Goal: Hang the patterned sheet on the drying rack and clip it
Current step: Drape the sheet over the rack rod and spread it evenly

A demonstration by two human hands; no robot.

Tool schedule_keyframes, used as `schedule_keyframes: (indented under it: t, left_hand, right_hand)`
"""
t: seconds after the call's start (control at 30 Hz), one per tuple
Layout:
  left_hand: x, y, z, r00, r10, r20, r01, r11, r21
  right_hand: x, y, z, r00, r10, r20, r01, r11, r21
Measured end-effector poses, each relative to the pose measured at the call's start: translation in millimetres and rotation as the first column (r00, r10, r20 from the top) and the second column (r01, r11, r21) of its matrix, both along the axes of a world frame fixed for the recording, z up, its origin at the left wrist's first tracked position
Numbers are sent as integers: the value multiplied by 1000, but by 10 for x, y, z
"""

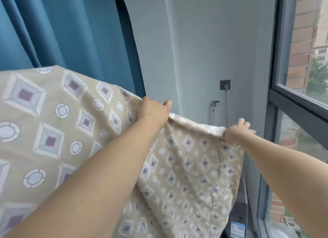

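As both hands (154,108) grip, soft diamond-patterned sheet (186,158)

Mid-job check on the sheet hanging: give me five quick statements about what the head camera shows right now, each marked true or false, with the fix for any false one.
1. Both hands grip the top edge of the sheet. True: the left hand and the right hand each pinch that edge.
2. A clip is already fastened on the sheet. False: no clip is visible anywhere.
3. The curtain behind the sheet is blue. True.
4. The wall socket has nothing plugged in. False: a plug with a cable hanging down sits in it.
5. The window is to the person's left. False: it is on the right.
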State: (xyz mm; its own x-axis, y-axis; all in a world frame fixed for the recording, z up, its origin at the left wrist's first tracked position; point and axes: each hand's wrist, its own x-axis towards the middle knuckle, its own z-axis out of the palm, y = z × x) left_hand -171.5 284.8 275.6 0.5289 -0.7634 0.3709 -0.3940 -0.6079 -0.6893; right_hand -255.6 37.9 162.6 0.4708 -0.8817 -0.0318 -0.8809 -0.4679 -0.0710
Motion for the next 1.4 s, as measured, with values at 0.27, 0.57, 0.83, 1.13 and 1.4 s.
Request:
schedule_keyframes:
  t: [0.27, 0.57, 0.83, 1.13, 1.4]
  left_hand:
    - [75, 414, 700, 931, 359, 66, -365, 915, 171]
    - [38, 953, 1055, 957, 274, -96, -288, 939, -189]
    - [-374, 1552, 1464, 926, 293, -239, -356, 886, -295]
    - [-470, 2197, 1411, 957, 95, -275, -251, 749, -614]
    - [-817, 2489, 1539, 943, 319, -95, -294, 667, -684]
  right_hand:
    - [587, 1135, 551, 636, 536, 555, -772, 430, 469]
    - [1190, 1653, 969, 639, 565, 522, -633, 772, -60]
    - [1133, 2208, 1457, 289, 545, 787, -931, 351, 100]
    - [1176, 2452, 1846, 252, 56, 966, -888, 411, 208]
    - [1123, 2949, 2360, 121, 323, 938, -955, 297, 21]
